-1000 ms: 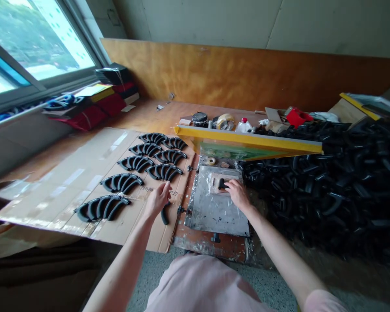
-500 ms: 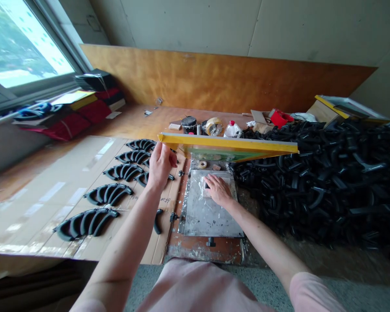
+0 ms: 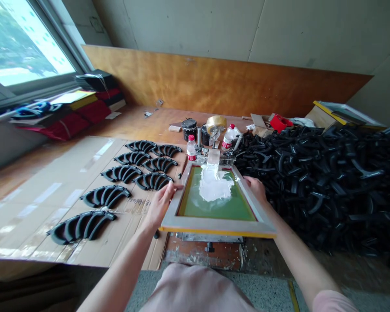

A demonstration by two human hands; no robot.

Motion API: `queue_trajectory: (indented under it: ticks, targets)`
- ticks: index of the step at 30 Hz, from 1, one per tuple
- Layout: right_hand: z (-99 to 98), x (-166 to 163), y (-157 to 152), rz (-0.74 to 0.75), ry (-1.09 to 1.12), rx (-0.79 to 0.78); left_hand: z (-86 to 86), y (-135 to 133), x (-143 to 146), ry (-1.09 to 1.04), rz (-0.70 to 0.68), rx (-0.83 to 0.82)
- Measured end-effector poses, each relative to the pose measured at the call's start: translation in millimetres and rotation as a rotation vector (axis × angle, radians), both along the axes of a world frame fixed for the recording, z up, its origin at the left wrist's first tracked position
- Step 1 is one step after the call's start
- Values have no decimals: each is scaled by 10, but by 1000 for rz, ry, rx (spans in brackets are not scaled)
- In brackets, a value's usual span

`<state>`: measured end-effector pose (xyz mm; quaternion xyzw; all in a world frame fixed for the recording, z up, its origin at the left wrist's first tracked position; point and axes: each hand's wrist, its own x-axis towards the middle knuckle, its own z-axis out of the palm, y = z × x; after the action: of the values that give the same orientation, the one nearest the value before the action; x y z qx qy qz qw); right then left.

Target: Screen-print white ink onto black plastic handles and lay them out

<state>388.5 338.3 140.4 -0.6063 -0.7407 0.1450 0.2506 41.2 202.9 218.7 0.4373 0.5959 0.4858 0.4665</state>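
A screen-printing frame point(image 3: 216, 225) with a yellow edge and green mesh lies almost flat over the printing base point(image 3: 203, 252). White ink point(image 3: 214, 186) is smeared across the mesh, and a squeegee point(image 3: 213, 157) rests at its far end. My left hand point(image 3: 160, 203) grips the frame's left rail. My right hand point(image 3: 256, 187) holds the right rail. The small black part on the base is hidden under the screen.
Rows of black curved plastic parts point(image 3: 121, 173) lie on cardboard point(image 3: 35, 203) to the left. A large heap of the same parts point(image 3: 328, 173) fills the right. Ink cans point(image 3: 189, 128), tape point(image 3: 216, 124) and bottles point(image 3: 191, 148) stand behind the frame. Stacked items sit under the window.
The raised frame has swung down over the base. My left hand went from the cardboard to the frame's left rail. My right hand left the part on the base and took the right rail.
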Motion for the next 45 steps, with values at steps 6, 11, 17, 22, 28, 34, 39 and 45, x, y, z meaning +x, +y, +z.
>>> queue_trajectory:
  ticks: [6,11,17,22,28,34,39,45]
  targets:
    - [415,-738,380,169,-136,299,-898,-216,38,60,-53,-211]
    - [342,-1326,385,284,-408,82,-1206,-182,49,165,-28,-207]
    - [178,-984,3,610,-363,108,-1267,-185,46,113,-1,-198]
    - [279,-893,2,716,-332,133,-1222,-189,56,73,15,-183]
    - [104,-950,-175,588,-269,243,-1140,-188,39,83,6,-205]
    - [429,-1061,22,519,-268,104,-959,-187,46,-39,-39,-246]
    - [801,-1022,593,262,-204,43,-415,-124,15,-137,-38,-203]
    - [440,-285,531,-169,-7,27,318,404,81,-140,75,151]
